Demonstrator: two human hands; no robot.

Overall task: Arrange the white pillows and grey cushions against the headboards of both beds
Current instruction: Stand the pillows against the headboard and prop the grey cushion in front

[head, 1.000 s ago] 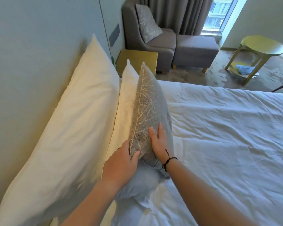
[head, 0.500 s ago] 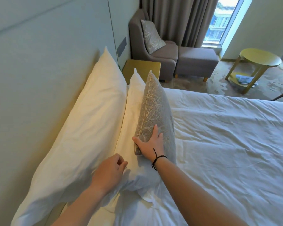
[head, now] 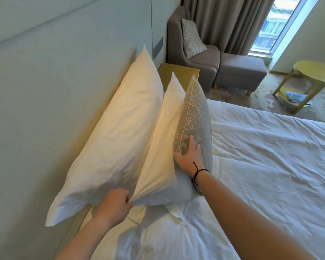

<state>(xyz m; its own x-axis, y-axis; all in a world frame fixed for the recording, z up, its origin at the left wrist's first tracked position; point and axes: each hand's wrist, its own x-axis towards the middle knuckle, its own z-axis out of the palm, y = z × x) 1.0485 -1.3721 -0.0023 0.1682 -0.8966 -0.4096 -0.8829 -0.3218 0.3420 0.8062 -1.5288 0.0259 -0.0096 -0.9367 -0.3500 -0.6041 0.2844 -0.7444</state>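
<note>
Grey cushion — pale leaf-vein pattern, upright — under flat right hand; left hand pinches white pillow.

A grey upholstered armchair stands in the far corner with a matching grey square footstool touching its front. Grey-brown pleated curtains hang behind them, beside a tall window. A yellow-green round side table stands on the patterned carpet, with what may be a magazine on its lower shelf.
</note>
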